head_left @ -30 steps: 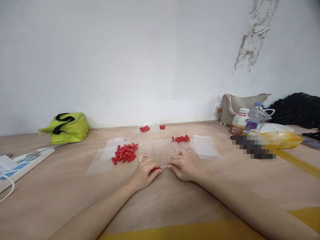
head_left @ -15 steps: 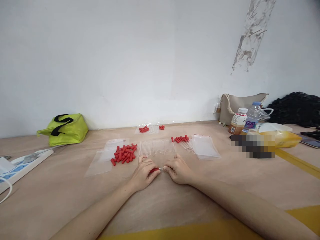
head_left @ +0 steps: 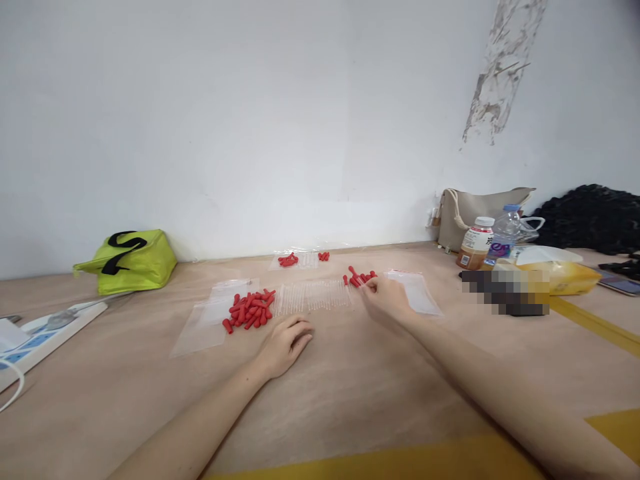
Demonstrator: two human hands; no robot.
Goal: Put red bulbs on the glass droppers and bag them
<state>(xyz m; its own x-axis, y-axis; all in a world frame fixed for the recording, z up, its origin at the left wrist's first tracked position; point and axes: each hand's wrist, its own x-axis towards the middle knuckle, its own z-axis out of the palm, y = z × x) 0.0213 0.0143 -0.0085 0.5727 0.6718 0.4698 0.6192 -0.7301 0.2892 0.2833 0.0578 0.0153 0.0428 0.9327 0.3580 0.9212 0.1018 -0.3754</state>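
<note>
My left hand (head_left: 287,343) rests on the table with its fingers loosely curved, thumb apart and nothing between them. Farther right, my right hand (head_left: 386,296) pinches a glass dropper with a red rubber bulb (head_left: 353,271) over a row of finished droppers (head_left: 371,275); the hand hides most of their glass stems. Left of that row lie several bare glass tubes (head_left: 313,295), side by side. A heap of loose red rubber bulbs (head_left: 250,309) is just beyond and left of my left hand.
Flat clear plastic bags (head_left: 197,327) lie left of the bulbs, and another bag (head_left: 416,293) beyond my right hand. A small pack of bulbs and tubes (head_left: 287,260) is near the wall. A lime-green bag (head_left: 137,263), power strip (head_left: 60,327), and bottles (head_left: 477,243) stand at the sides.
My right hand has moved away from my left, forward and right, carrying the dropper to the finished row. My left hand has let go of the red bulb and stays in place.
</note>
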